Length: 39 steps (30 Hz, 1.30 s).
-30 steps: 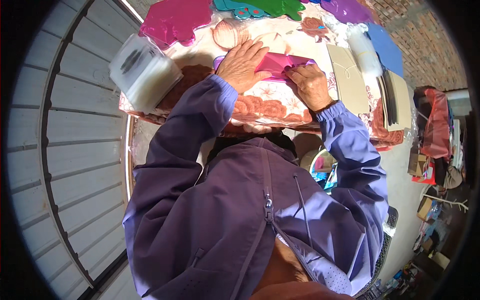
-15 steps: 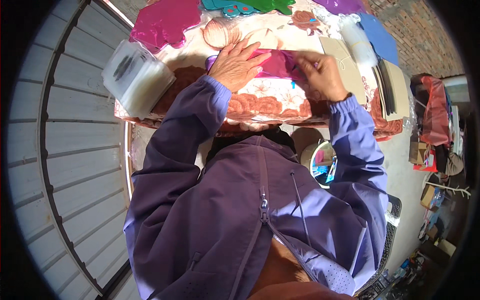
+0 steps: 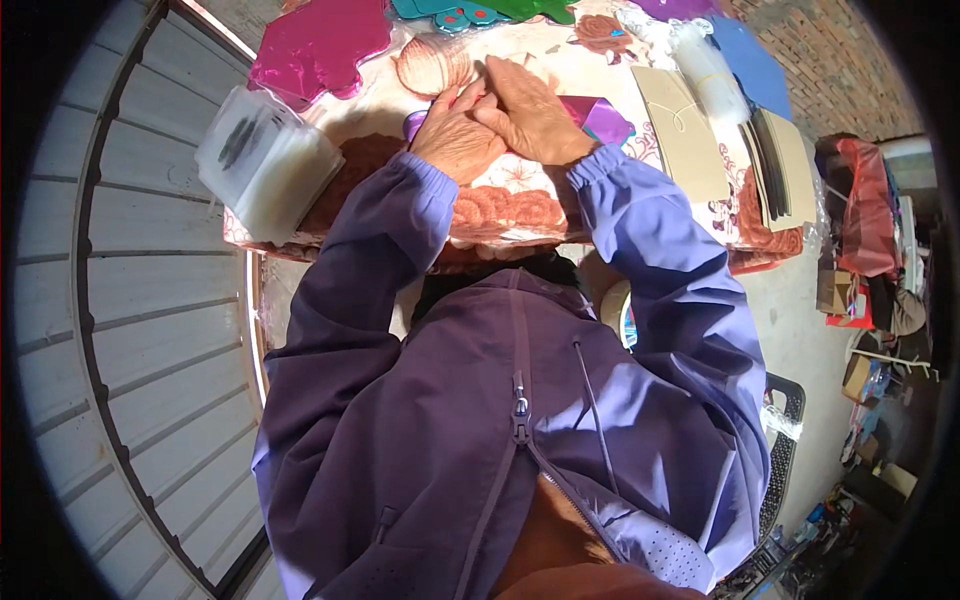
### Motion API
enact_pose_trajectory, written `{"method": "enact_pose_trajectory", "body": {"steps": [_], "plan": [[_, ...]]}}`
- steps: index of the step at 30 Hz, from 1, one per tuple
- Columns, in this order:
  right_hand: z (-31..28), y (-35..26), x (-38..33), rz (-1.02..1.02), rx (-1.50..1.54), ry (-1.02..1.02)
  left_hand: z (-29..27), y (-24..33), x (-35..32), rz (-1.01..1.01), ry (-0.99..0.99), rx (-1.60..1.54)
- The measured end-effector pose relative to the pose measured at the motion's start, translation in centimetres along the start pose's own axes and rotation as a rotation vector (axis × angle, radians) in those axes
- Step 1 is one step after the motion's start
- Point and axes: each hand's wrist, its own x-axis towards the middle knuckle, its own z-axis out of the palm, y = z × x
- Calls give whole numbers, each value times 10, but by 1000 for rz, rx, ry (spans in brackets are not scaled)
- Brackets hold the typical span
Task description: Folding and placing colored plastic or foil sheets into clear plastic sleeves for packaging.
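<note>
A folded piece of shiny purple-pink foil [image 3: 598,118] lies on a table covered with a flowered cloth [image 3: 520,205]. My left hand [image 3: 455,135] and my right hand [image 3: 530,112] press flat on the foil side by side, fingers together and touching each other. Most of the foil is hidden under them; only its right end and a small left corner show. Both arms wear purple jacket sleeves.
A stack of clear plastic bags [image 3: 265,165] sits at the table's left corner. Magenta foil [image 3: 320,45], green, blue and purple sheets line the far edge. Beige cards [image 3: 680,135] and stacked envelopes [image 3: 790,165] lie at right. A corrugated metal wall [image 3: 130,330] stands left.
My right hand has slid left across the foil to meet my left hand; the foil now looks folded narrower under both palms. The view shifted slightly.
</note>
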Motion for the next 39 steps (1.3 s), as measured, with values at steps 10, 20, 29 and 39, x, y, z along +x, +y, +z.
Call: {"method": "enact_pose_trajectory", "body": {"steps": [10, 20, 29, 39], "plan": [[-28, 40, -33, 167, -531, -1, -12, -2, -2, 67, -67, -16], [-29, 55, -45, 210, -601, 65, -8, 0, -1, 9, -69, -69], [-46, 49, -46, 138, -479, 138, -5, -5, -1, 59, -13, -32], [-82, 53, -32, 254, -189, -150, -12, -5, 0, 109, 36, -80]]}}
